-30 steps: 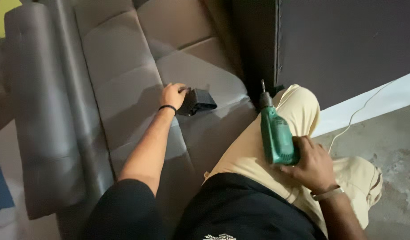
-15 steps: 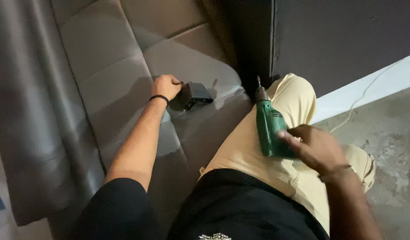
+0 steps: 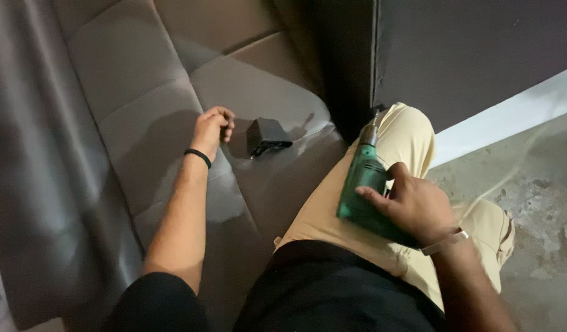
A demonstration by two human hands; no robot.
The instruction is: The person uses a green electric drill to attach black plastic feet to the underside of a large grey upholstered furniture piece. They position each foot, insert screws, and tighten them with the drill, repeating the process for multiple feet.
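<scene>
Right hand point(image 3: 412, 206) grips a green drill point(image 3: 364, 184) on the thigh; left hand point(image 3: 211, 128), loosely curled, rests beside a black bracket point(image 3: 266, 136).

- Looks like a furniture or upholstery workshop, not a lived-in room
- Big grey-brown padded sofa point(image 3: 173, 110) lies flat, its stitched panels facing up, with a small black block-shaped foot point(image 3: 266, 136) sitting on it
- Floor point(image 3: 529, 203) is bare, stained concrete, pretty rough
- Green power drill point(image 3: 362, 184) with a thin cord trailing over the concrete
- Dark plain panel point(image 3: 468, 49) stands right next to the sofa
</scene>
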